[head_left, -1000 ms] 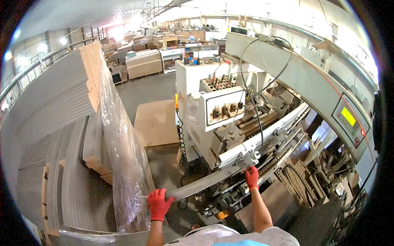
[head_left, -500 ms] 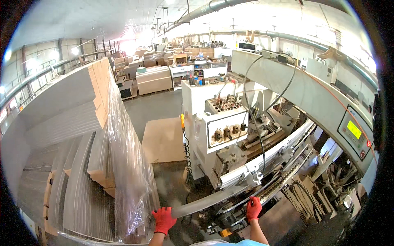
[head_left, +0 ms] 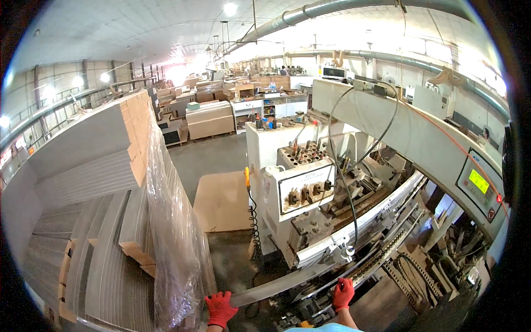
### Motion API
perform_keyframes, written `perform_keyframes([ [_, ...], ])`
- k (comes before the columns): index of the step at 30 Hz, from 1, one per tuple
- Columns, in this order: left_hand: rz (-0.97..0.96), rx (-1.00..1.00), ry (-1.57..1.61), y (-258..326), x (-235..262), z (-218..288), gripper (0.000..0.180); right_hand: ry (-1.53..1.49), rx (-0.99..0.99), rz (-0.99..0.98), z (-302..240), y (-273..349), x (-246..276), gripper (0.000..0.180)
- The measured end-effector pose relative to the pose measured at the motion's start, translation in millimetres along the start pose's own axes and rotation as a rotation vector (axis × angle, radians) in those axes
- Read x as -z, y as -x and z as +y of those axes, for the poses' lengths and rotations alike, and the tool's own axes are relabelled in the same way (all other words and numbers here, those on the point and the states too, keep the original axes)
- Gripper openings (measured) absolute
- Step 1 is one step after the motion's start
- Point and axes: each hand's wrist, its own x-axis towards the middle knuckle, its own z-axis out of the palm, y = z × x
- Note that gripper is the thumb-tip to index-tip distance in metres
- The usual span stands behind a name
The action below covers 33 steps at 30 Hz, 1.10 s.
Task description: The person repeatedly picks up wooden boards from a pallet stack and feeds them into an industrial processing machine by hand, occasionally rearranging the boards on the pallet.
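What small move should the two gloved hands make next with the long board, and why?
Probably slide the board forward onto the machine's feed rail. The left hand holds its near end beside the wrapped stack, the right hand steadies it near the rail, and its far end already points along the rail.

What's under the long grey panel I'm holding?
Under the grey panel, held by the left hand and right hand, lie dark floor and the machine's lower frame. Whatever is directly beneath it is hidden.

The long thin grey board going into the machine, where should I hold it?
Grip the long thin grey board at its two near ends, as the red-gloved hands, left and right, do now, coming from below: it's narrow and would probably sag if held singly.
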Motion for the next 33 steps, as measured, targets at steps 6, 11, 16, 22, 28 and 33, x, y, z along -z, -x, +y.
perform_keyframes([
  [6,0.099,-0.043,0.013,2.1,-9.1,-1.2,0.061,0.028,0.054,0.058,2.7,-1.8,-2.9,0.019],
  [11,0.113,-0.039,0.040,3.5,-17.1,-5.7,0.058,-0.069,-0.045,0.020,-11.2,-1.0,-2.1,0.021],
  [16,0.230,-0.022,0.006,4.6,-26.4,-0.4,0.053,-0.031,0.045,0.083,17.6,2.5,-8.6,0.020],
  [22,0.061,-0.075,0.092,-5.8,8.6,30.5,0.063,0.134,0.069,0.047,22.9,2.3,-7.4,0.012],
  [28,0.046,-0.146,0.145,-29.5,-22.0,63.2,0.066,-0.096,-0.038,0.040,65.0,14.2,-33.6,0.019],
  [33,-0.103,-0.146,0.320,-26.9,-29.7,62.6,0.061,-0.800,-0.578,-0.297,36.7,63.1,-53.4,0.027],
])
